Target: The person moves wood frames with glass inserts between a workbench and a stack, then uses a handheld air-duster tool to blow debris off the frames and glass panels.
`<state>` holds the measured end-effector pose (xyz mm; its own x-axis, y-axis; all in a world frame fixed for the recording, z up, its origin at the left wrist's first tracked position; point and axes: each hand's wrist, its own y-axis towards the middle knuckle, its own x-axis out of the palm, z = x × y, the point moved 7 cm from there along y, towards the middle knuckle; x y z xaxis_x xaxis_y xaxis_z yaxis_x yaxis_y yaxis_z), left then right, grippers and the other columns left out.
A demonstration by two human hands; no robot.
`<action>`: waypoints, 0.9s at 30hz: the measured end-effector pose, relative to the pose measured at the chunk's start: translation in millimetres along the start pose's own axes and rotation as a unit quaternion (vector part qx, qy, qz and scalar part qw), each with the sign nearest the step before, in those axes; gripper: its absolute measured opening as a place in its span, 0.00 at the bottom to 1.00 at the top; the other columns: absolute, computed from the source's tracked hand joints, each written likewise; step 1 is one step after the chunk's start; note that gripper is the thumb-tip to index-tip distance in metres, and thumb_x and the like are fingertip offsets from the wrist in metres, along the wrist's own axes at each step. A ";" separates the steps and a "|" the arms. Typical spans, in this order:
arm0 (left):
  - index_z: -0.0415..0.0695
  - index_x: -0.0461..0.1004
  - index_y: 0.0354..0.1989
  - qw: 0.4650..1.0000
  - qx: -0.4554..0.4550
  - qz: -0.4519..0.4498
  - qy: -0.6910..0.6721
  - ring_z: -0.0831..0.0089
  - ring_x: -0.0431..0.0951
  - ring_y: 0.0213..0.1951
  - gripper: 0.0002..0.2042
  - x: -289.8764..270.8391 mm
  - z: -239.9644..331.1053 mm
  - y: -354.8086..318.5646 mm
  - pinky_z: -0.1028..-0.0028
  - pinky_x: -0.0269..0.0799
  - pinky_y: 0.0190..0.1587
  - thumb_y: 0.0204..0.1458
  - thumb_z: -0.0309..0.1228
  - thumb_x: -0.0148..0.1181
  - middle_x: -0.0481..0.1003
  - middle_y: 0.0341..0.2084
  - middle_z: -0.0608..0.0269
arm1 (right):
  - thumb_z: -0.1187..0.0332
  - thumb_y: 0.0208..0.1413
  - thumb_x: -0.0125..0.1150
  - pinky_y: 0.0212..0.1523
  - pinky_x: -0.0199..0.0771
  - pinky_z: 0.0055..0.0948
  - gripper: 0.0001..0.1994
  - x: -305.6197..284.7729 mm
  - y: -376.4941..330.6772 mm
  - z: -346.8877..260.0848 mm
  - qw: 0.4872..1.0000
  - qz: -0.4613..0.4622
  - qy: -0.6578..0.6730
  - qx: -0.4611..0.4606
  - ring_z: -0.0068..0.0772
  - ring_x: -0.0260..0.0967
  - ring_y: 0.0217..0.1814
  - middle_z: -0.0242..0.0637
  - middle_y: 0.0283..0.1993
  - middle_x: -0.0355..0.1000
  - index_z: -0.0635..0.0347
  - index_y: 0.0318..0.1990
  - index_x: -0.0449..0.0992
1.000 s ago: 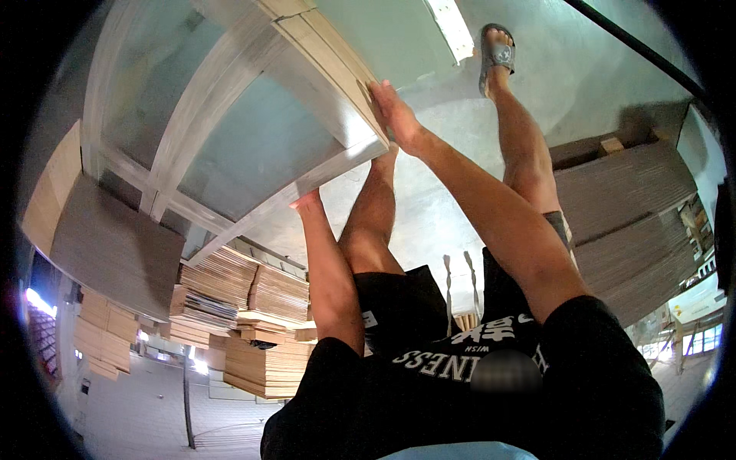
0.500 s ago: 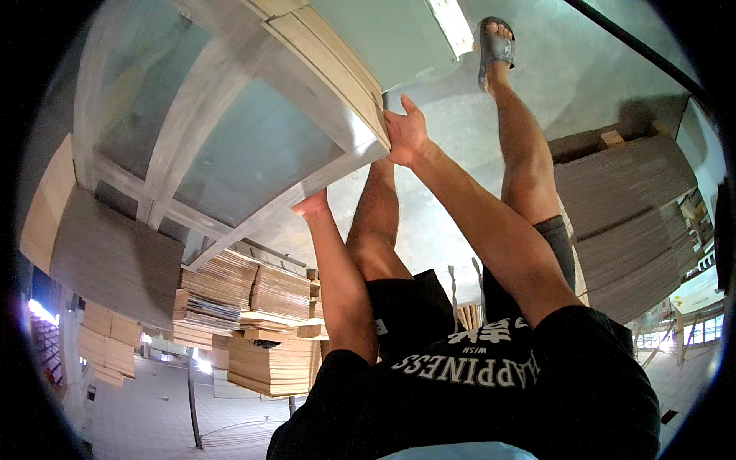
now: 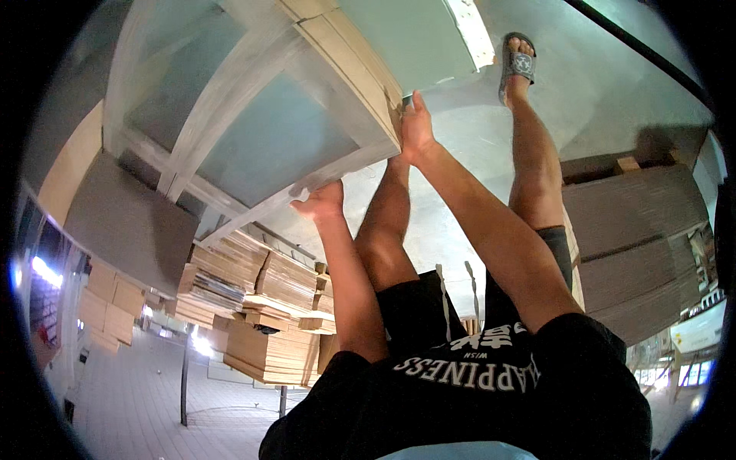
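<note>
left hand (image 3: 322, 205) pressed on the pale edge of a big wooden frame (image 3: 230, 100), fingers curled together against the wood. right hand (image 3: 418, 126) up at the frame's corner, fingers wrapped tight round the stacked edge of flat boards (image 3: 349, 54) there. frame spread out beyond both hands, with grey-green panels between its pale bars. can't tell if the left fingers hook under the edge or only push on it. bare legs reaching out past the right fingers, one foot in a grey sandal (image 3: 519, 65) on the pale floor (image 3: 613, 84). piles of flat brown cardboard (image 3: 268, 307) below the left fingers, well apart from them. more brown sheets (image 3: 636, 238) off to the side of the right arm. black shirt (image 3: 475, 399) close at the near end of both arms.
</note>
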<state>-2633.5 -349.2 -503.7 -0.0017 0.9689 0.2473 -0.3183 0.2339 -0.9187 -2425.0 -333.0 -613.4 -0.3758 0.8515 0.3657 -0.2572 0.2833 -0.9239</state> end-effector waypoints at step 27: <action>0.42 0.53 0.75 0.948 -0.058 -0.014 0.313 0.56 0.62 0.71 0.51 -22.9 -9.2 -21.9 0.57 0.55 0.74 0.54 0.70 0.57 0.62 0.71 0.53 | 0.47 0.66 0.62 0.56 0.71 0.32 0.28 -80.1 -158.2 -90.9 0.836 0.010 -0.516 -0.188 0.30 0.74 0.53 0.34 0.51 0.77 0.62 0.61 0.75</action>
<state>-2617.7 -375.8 -492.1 0.5796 0.8115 0.0745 -0.2039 0.2329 -0.9509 -2273.3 -406.0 -506.8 -0.9942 0.0793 0.0732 -0.0166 0.5574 -0.8301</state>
